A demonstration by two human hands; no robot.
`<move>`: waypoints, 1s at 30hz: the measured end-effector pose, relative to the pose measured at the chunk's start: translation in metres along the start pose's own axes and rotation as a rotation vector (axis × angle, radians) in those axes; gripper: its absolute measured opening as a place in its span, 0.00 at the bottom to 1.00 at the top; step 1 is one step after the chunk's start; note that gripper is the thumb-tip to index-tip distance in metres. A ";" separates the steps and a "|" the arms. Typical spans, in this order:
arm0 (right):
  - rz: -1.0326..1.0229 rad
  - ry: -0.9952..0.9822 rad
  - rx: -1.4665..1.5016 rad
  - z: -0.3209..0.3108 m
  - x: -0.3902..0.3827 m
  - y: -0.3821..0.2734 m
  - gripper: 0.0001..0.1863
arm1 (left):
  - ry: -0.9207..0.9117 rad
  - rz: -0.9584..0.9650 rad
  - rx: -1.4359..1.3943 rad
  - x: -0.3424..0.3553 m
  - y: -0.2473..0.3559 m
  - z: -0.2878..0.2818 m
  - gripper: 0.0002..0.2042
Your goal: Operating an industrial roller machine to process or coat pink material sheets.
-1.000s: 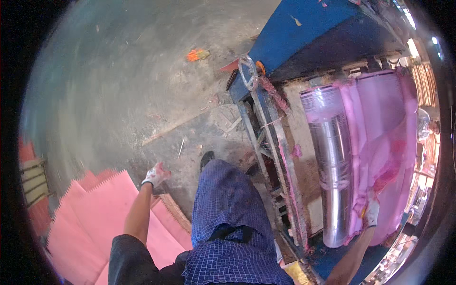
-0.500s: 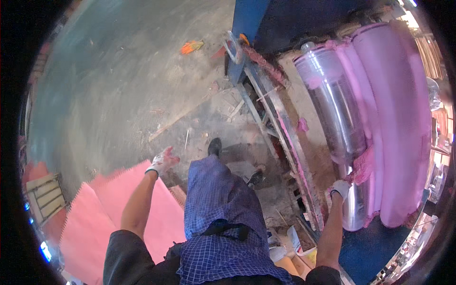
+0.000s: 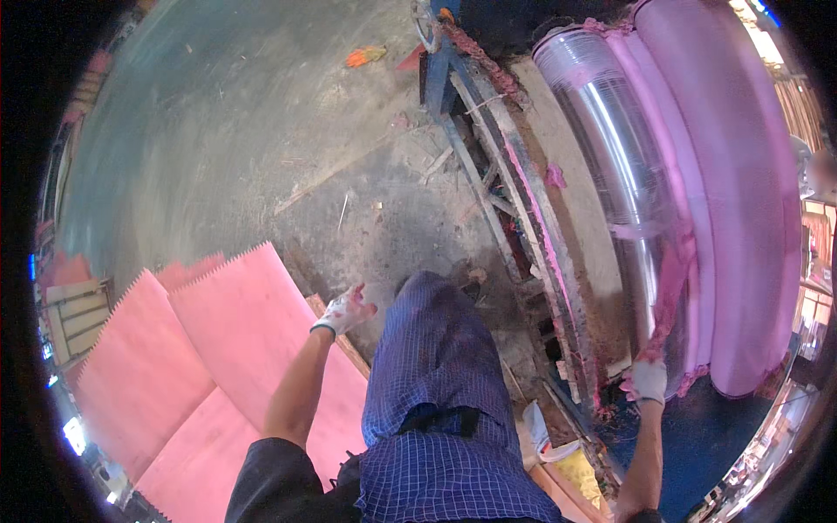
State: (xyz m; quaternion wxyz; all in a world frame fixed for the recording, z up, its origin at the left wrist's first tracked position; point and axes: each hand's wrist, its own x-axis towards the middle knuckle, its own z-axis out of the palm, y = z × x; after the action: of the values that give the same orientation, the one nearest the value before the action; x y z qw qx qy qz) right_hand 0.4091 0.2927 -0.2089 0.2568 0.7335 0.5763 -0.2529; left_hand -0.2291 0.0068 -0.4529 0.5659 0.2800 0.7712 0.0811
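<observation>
My right hand (image 3: 649, 380), in a white glove smudged pink, is closed on the lower end of a soft, ragged pink strip (image 3: 670, 301). The strip stretches up along a shiny metal roller (image 3: 615, 131) to the pink mass beside it. A larger roller (image 3: 719, 174), coated in smooth pink material, lies to the right. My left hand (image 3: 347, 310), in a similar stained glove, hangs in the air with its fingers apart and holds nothing. Below and left of it lie large pink sheets (image 3: 253, 322) with zigzag edges.
A grimy metal frame (image 3: 523, 205) runs along the machine's near side, streaked with pink scraps. Orange-yellow cloth (image 3: 364, 57) and bits of debris lie on the concrete floor (image 3: 261, 131). A slatted pale panel (image 3: 77, 318) is at far left. A white container (image 3: 558, 449) sits low by the machine.
My right hand has moved down and right, drawing the pink strip out longer along the roller. My left hand has shifted right, still open. The whole view has shifted somewhat.
</observation>
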 end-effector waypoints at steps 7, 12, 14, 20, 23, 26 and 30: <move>0.046 0.064 1.093 -0.030 -0.117 -0.071 0.19 | -0.056 -0.109 0.072 -0.034 -0.075 0.005 0.47; -0.062 0.323 1.182 -0.065 -0.095 -0.061 0.20 | 0.036 -0.249 0.037 -0.078 -0.123 -0.015 0.46; -0.103 0.447 1.216 -0.085 -0.075 -0.059 0.20 | 0.085 -0.271 0.012 -0.098 -0.145 -0.026 0.45; -0.478 0.175 1.845 -0.033 -0.020 -0.027 0.19 | 0.039 -0.247 0.140 -0.098 -0.159 -0.039 0.46; -0.071 -0.039 1.830 0.058 -0.040 -0.031 0.17 | 0.043 -0.159 0.133 -0.104 -0.120 -0.050 0.47; -0.036 -0.201 1.158 0.081 -0.101 -0.101 0.13 | 0.005 -0.083 0.180 -0.083 -0.113 -0.050 0.47; -0.120 -0.204 0.827 0.128 -0.091 -0.141 0.13 | 0.067 -0.018 0.204 -0.054 -0.101 -0.040 0.43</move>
State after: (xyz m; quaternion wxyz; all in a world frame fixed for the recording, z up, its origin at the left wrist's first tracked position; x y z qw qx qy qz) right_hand 0.2434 0.1709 -0.2545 -0.0180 0.7111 0.4397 -0.5483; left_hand -0.2887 -0.0977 -0.4388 0.5092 0.3264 0.7963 0.0063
